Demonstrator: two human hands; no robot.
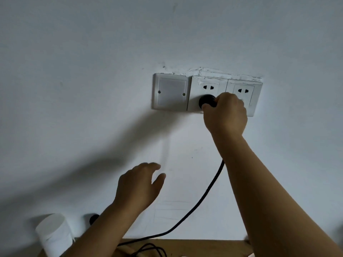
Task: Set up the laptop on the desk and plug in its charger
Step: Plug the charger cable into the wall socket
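Right hand pinches my charger's black plug at the middle wall socket; left hand hovers slack. Plug feels rigid, light; I grip its body, not the limp cable.

so your desk is barely in shot, just a thin strip of light wood along the bottom, pushed right up against the white wall. You only see its back edge really. Near the left end there's a white roll of paper standing upright, close to the wall. Toward the middle of the strip the black charger cord lies in a few loose loops on the wood, then one strand lifts off over the back edge and runs up the wall. Your arms cover the rest of the desk at both sides, so can't tell what's under them
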